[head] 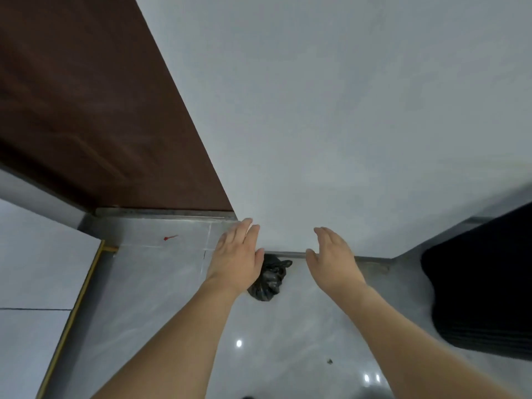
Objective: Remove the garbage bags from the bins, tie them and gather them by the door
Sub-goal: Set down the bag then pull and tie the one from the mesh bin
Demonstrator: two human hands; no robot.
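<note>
A small black garbage bag [269,280], tied at its top, sits on the grey tiled floor against the base of the white wall. The brown door [95,110] stands to its left. My left hand [237,253] hovers above the bag's left side with fingers straight and holds nothing. My right hand [331,254] hangs to the right of the bag, fingers straight and empty. Neither hand touches the bag; my left hand covers part of it.
A large black object [483,283] stands at the right beside the wall. A stone threshold [164,213] runs under the door. A brass floor strip [77,306] crosses the tiles at the left. A small red mark [169,238] lies near the threshold.
</note>
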